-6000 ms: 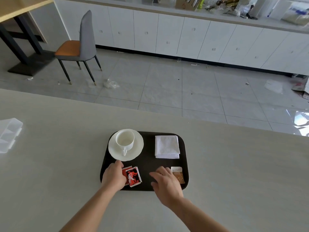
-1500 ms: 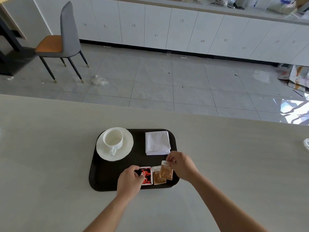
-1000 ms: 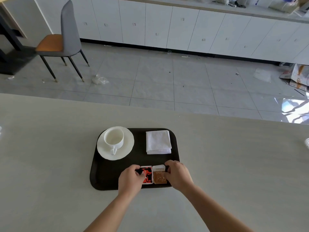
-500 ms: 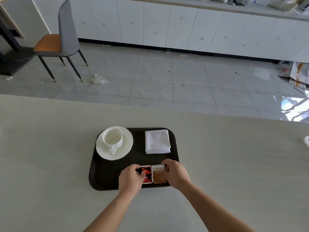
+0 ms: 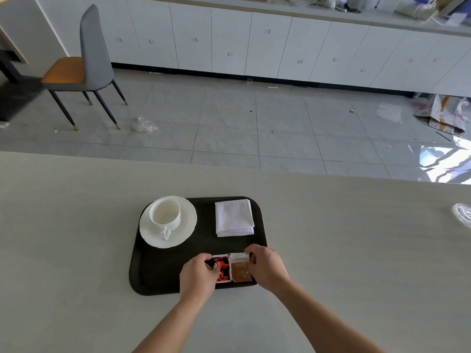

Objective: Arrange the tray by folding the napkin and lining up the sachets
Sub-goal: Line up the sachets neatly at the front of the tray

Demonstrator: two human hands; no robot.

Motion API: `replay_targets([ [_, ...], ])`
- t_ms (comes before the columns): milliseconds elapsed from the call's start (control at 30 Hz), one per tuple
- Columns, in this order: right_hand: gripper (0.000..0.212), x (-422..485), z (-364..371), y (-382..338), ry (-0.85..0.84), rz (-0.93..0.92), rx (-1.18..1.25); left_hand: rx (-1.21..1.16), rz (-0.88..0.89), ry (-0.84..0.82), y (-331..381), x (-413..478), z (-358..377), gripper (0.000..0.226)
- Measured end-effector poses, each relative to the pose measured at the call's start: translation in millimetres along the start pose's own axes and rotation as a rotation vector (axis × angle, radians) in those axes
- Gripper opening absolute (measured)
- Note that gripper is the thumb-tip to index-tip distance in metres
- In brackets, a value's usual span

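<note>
A dark tray (image 5: 158, 276) lies on the pale table. A folded white napkin (image 5: 234, 217) rests flat at its far right. Along the near edge, a red sachet (image 5: 223, 268) and a brown sachet (image 5: 240, 268) lie side by side, touching. My left hand (image 5: 197, 277) pinches the red sachet's left side, covering part of it. My right hand (image 5: 267, 267) holds the brown sachet's right edge; anything under that hand is hidden.
A white cup (image 5: 165, 215) stands on a saucer (image 5: 187, 233) at the tray's far left. A clear plastic object (image 5: 462, 214) lies at the table's right edge. Beyond the table's far edge are tiled floor, a grey chair (image 5: 86, 64) and white cabinets.
My right hand brought a brown sachet down from above the tray onto the row beside the red one. Over the last second both hands have stayed on the sachets, barely shifting.
</note>
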State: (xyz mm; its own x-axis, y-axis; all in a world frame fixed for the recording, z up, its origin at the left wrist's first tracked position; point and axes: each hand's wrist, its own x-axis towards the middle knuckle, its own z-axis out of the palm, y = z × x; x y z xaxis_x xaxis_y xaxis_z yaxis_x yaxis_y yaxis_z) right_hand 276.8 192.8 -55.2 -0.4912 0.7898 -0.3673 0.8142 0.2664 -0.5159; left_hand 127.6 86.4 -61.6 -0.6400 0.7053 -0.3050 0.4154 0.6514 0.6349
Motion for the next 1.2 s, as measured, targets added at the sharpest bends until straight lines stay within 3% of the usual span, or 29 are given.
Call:
replay_targets([
  [433, 0.043, 4, 1, 0, 0.002, -0.044, -0.034, -0.027, 0.009, 0.001, 0, -2, 0, 0.041],
  [867, 0.021, 11, 3, -3, -0.036, -0.042, -0.057, 0.015, 0.035, -0.011, 0, 1, -1, 0.036],
  [1200, 0.024, 18, 0, -6, -0.103, -0.044, -0.107, 0.006, 0.04, -0.006, -1, 1, 0, 0.035],
])
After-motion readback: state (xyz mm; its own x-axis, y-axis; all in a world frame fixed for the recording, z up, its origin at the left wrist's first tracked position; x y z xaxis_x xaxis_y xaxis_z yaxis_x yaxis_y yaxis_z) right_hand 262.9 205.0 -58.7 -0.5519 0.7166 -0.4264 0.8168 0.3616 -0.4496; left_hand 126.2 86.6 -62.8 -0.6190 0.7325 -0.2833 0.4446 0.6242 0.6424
